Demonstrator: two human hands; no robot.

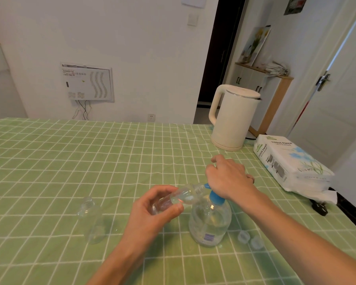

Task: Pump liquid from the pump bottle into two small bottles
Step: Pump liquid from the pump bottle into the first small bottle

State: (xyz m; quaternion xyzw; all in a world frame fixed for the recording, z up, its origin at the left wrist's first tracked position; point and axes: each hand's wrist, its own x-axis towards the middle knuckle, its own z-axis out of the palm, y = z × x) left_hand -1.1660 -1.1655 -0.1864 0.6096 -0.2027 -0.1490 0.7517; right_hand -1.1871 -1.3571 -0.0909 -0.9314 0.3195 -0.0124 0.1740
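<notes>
A clear pump bottle (pixel 210 221) with a blue pump collar stands on the green checked tablecloth, part full of clear liquid. My right hand (pixel 228 177) rests on top of its pump head and hides most of it. My left hand (pixel 152 210) grips a small clear bottle (pixel 181 197), tilted on its side with its threaded mouth up against the blue spout. A second small clear bottle (pixel 92 221) stands upright and uncapped to the left, apart from both hands.
Two small clear caps (pixel 250 239) lie on the cloth right of the pump bottle. A cream kettle (pixel 230 118) and a tissue paper pack (pixel 292 163) sit at the back right. A black plug (pixel 320 208) lies near the table's right edge.
</notes>
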